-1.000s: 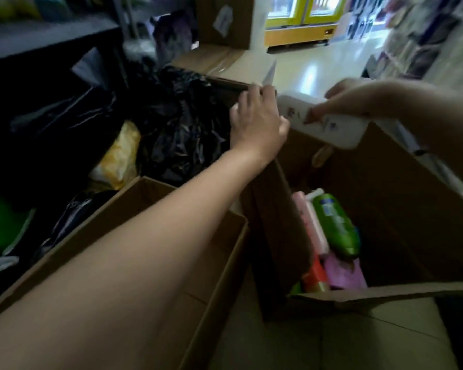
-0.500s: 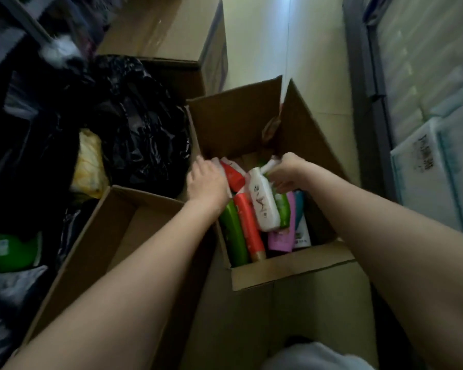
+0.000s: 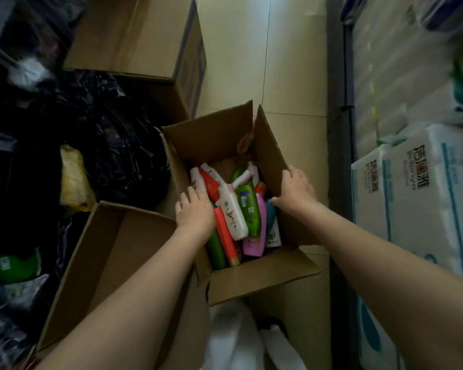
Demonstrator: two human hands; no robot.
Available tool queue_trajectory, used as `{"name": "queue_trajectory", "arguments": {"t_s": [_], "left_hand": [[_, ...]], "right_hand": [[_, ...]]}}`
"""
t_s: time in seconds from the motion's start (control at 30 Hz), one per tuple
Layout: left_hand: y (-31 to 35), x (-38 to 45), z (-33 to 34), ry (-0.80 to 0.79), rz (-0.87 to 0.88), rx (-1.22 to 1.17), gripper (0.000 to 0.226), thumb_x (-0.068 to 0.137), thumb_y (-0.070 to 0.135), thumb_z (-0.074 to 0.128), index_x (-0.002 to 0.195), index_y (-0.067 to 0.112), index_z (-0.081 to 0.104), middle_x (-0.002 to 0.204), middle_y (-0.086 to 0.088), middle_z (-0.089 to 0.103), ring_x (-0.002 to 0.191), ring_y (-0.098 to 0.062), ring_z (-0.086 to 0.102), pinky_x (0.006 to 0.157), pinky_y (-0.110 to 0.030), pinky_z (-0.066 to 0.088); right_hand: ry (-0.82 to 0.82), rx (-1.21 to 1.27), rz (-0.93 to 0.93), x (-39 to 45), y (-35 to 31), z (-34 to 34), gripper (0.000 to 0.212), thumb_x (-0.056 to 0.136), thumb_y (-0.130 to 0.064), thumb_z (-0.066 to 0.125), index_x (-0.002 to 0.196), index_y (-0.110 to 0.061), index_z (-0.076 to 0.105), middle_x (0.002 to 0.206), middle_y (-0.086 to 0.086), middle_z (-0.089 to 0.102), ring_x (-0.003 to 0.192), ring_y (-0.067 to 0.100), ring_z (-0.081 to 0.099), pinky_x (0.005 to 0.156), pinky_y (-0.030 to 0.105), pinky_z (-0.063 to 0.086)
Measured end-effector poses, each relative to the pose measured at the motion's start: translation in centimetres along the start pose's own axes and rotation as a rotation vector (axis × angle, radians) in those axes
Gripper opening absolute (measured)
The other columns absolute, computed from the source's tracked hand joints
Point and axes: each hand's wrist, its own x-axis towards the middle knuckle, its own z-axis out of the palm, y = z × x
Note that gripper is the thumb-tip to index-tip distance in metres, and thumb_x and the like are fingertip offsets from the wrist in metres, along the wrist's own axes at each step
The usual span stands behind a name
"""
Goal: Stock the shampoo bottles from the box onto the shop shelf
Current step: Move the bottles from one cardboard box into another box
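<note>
A: Head view: where's the white bottle [image 3: 233, 212]?
B: In the box [image 3: 262, 279], lengthwise away, just right of the left hand [image 3: 195, 212], grip loose, empty. Right hand [image 3: 296, 190] holds the flap.

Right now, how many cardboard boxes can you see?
3: the open box of bottles in the middle, an open box at its left, and a closed box behind. Others may be hidden.
</note>
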Motion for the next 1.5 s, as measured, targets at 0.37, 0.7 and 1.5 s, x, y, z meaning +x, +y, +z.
{"name": "queue_trajectory", "arguments": {"t_s": [0.37, 0.7, 1.5], "left_hand": [[-2.4, 6.8, 1.5, -0.186, -0.412, -0.337, 0.062, 0.096, 0.013, 0.044, 0.146, 0.0, 0.012, 0.145, -0.02, 0.037, 0.131, -0.037, 0.039, 0.104, -0.042, 0.035], [-2.3, 9.3, 4.4, -0.144, -0.585, -0.521, 0.031, 0.091, 0.019, 0.052, 0.115, -0.001, 0.059, 0.122, -0.019, 0.058, 0.113, -0.037, 0.055, 0.089, -0.033, 0.048], [-0.6, -0.7, -27.9, 0.123, -0.31, -0.516, 0.01, 0.087, 0.015, 0.052, 0.085, 0.007, 0.057, 0.099, -0.014, 0.065, 0.082, -0.029, 0.062, 0.06, -0.028, 0.046]], "right_hand": [[-0.055, 0.137, 0.277, 8.0, -1.5, 2.9, 0.056, 0.088, -0.018, 0.063, 0.134, 0.002, 0.039, 0.137, 0.021, 0.046, 0.125, 0.036, 0.047, 0.097, 0.042, 0.043], [-0.106, -0.352, 0.097, 11.4, -2.7, 6.0, 0.023, 0.091, -0.029, 0.054, 0.102, -0.013, 0.064, 0.099, 0.007, 0.064, 0.093, 0.025, 0.062, 0.068, 0.028, 0.043], [-0.015, -0.256, 0.02, -0.1, -9.7, -30.3, 0.031, 0.091, -0.028, 0.05, 0.116, -0.009, 0.054, 0.113, 0.011, 0.058, 0.101, 0.028, 0.058, 0.084, 0.035, 0.049]]}}
